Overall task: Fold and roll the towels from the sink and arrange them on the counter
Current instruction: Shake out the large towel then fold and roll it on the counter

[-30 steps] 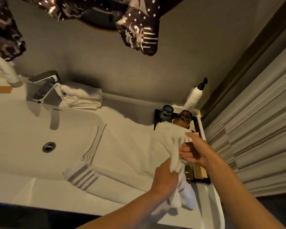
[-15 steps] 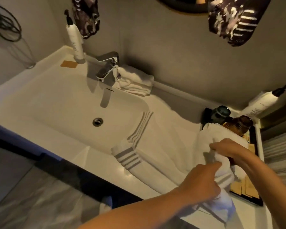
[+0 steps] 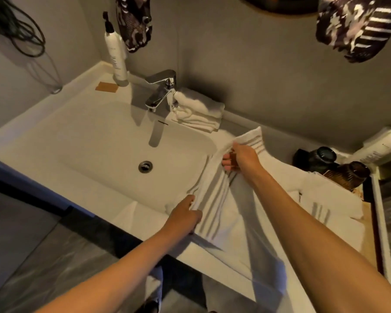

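Note:
A large white towel with grey stripes [image 3: 215,199] lies over the right side of the sink [image 3: 95,141] and the counter. My left hand [image 3: 185,215] grips its striped near edge at the sink's front rim. My right hand [image 3: 242,155] pinches the far striped edge and lifts it. A smaller striped white towel [image 3: 318,206] lies loosely folded on the counter at the right. A folded white towel stack [image 3: 199,111] sits on the counter just right of the faucet [image 3: 160,91].
A white pump bottle [image 3: 116,55] and a tan soap bar [image 3: 106,87] stand at the back left. A dark tray [image 3: 368,193] with two jars [image 3: 323,155] and a second pump bottle [image 3: 379,146] are at the right. Patterned cloths hang above. The drain [image 3: 145,166] is mid-basin.
Both hands let go of the small towel by the tray and moved left to the large striped towel. Each now grips one striped edge, and the far edge is raised.

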The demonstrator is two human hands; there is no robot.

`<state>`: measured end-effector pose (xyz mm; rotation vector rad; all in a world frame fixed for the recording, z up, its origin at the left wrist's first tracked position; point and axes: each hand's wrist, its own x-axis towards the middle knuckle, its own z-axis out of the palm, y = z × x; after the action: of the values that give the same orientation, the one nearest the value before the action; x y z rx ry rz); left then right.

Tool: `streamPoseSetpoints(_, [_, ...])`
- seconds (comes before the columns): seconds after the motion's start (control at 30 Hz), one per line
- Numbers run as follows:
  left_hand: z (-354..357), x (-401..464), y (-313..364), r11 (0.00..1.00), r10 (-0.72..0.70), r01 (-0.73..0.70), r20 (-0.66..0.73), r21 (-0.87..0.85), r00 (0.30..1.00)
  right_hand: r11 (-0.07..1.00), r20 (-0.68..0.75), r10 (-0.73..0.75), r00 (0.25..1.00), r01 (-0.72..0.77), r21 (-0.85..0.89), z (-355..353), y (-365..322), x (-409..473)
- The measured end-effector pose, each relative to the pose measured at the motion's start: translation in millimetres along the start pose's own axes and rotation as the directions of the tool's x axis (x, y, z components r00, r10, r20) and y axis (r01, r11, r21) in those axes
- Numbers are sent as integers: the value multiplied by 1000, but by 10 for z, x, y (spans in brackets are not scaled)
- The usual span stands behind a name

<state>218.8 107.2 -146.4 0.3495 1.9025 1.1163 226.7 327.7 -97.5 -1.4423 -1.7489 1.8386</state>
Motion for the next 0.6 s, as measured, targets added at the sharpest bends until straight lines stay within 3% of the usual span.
streamPoseSetpoints(0.03, [-107, 74, -112, 964, 133, -123, -30, 234, 991, 992, 27, -30, 999, 33, -123, 78, 155, 0])
streamPoseSetpoints(0.1, [-299, 195, -229, 654, 387, -267, -9, 707, 922, 863, 87, -176, 981, 196, -467, 106, 507, -106])
streamPoseSetpoints(0.13, [-354, 257, -229, 559, 413, -289, 42, 777, 910, 779, 119, -237, 964, 262, -569, 99, 673, -183])
streamPoseSetpoints(0.17, [-390, 331, -212, 547, 379, -299, 88, 782, 921, 725, 147, -279, 949, 308, -616, 83, 800, -282])
streamPoseSetpoints(0.3, [-424, 484, -67, 795, 111, -201, 189, 573, 976, 610, 242, -335, 911, 405, -681, -7, 1123, -433])
streamPoseSetpoints(0.5, [-494, 188, 66, 891, 280, -309, 132, 332, 951, 631, 239, -261, 935, 353, -691, -25, 1093, -389])
streamPoseSetpoints(0.53, [-535, 126, -11, 894, 253, -278, 116, 351, 960, 631, 244, -256, 935, 353, -691, -24, 1107, -390])
streamPoseSetpoints(0.6, [-656, 34, -155, 793, 168, -192, 96, 579, 981, 628, 248, -262, 933, 360, -690, -24, 1100, -411])
